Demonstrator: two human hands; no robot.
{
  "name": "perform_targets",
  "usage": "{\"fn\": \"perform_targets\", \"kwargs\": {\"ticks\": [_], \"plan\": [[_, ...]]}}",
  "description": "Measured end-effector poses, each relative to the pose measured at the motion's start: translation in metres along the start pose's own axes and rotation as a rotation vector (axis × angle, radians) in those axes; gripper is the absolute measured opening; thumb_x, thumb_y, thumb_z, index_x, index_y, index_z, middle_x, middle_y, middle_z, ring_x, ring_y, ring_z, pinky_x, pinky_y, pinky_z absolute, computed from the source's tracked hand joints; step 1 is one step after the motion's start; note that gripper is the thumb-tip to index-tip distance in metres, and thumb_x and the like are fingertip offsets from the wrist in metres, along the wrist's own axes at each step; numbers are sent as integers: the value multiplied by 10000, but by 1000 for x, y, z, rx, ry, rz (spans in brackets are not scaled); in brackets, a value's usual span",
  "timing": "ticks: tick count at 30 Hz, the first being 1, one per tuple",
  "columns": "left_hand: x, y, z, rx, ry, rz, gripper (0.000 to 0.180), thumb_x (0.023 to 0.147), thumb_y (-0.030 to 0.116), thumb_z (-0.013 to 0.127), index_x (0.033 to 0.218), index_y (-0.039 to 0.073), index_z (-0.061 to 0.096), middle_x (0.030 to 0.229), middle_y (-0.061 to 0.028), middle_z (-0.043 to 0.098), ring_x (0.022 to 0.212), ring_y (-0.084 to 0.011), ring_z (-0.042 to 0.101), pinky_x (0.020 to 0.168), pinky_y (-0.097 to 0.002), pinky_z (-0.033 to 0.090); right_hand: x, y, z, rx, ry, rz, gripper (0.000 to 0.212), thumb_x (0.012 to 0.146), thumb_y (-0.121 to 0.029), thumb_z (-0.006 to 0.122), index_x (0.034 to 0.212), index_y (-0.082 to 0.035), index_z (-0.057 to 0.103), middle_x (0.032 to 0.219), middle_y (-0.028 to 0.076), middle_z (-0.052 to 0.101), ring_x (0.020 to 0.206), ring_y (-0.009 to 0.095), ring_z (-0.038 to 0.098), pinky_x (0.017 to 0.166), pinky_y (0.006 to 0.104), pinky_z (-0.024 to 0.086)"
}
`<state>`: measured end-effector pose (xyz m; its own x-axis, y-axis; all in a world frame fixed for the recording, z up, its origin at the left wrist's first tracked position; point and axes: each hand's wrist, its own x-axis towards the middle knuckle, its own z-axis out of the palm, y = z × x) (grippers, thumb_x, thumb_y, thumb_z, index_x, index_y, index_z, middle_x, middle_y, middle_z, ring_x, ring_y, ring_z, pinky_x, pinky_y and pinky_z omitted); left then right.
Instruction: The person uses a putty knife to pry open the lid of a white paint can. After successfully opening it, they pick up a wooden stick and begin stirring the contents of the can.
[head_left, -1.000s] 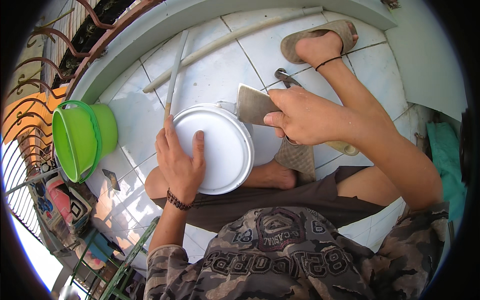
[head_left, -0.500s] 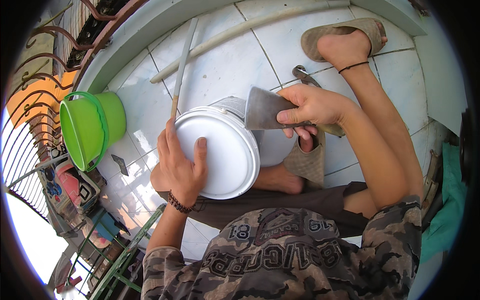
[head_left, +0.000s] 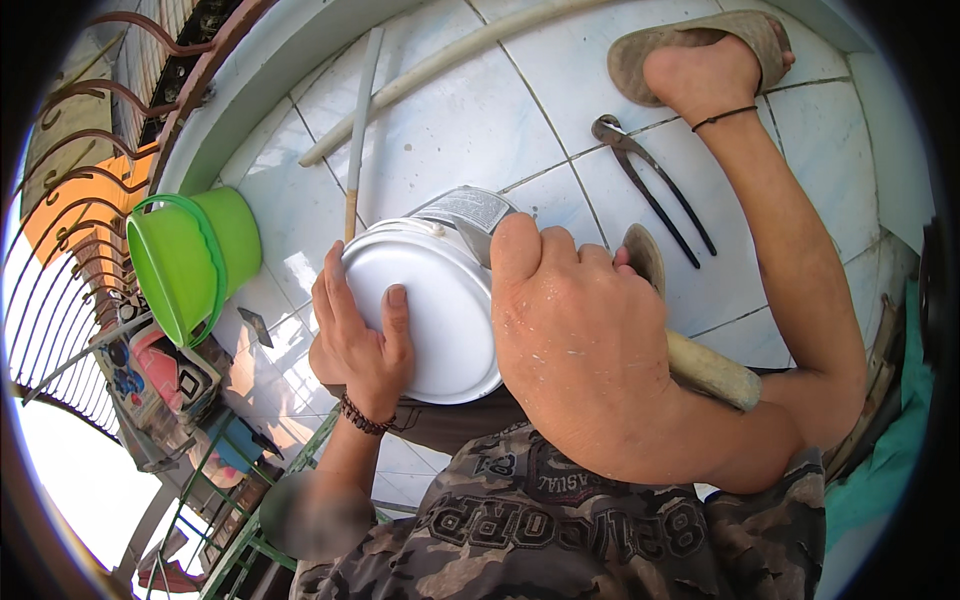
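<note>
The round lid (head_left: pixel 445 330) is still on the white bucket (head_left: pixel 462 212), well inward from the tiled floor's (head_left: pixel 430 140) far edge; no gap shows. The left hand (head_left: pixel 362 335) lies spread over the lid's left side; the right hand (head_left: pixel 585 345) grips a pale-handled tool (head_left: pixel 715 370), working end hidden.

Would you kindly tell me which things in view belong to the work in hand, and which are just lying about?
Seemingly in use:
- white pail, left hand on its lid
- tool, its handle jutting from the right hand; its working end is hidden

Apparently lying about:
- pincers
- thin pole
- long pipe
- green bucket
</note>
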<state>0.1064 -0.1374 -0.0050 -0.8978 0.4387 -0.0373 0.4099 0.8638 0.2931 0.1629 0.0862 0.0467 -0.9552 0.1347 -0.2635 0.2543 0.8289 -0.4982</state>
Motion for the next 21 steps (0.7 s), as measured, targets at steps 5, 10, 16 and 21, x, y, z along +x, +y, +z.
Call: {"fn": "perform_targets", "kwargs": {"ticks": [5,10,16,21], "plan": [[-2,2,2,15,-3,-39,661,967,349,614,1457,-44,408,1241,-282,547,1051,-415,616,865,-453,522,24,29,2,135,-21,-25,205,897,-106,664,895,44,525,670,160,618,583,222,667,411,356,464],[-2,3,2,21,21,-43,635,967,354,611,1446,-23,433,1234,-263,559,1019,-392,637,796,-429,546,56,61,-9,591,-603,272,256,935,-167,668,972,64,563,661,107,576,525,158,602,345,330,381],[0,2,1,32,4,-47,651,964,402,607,1437,-18,450,1217,-243,581,1017,-365,645,782,-411,549,51,82,19,985,-764,419,273,937,-220,693,1011,20,584,748,43,599,523,89,537,350,254,347],[-3,-3,4,-36,40,-20,658,963,408,603,1428,-33,452,1217,-245,582,1038,-350,632,852,-412,521,44,83,22,816,-584,281,288,926,-221,710,990,29,582,699,79,582,522,128,496,420,303,376]]}}
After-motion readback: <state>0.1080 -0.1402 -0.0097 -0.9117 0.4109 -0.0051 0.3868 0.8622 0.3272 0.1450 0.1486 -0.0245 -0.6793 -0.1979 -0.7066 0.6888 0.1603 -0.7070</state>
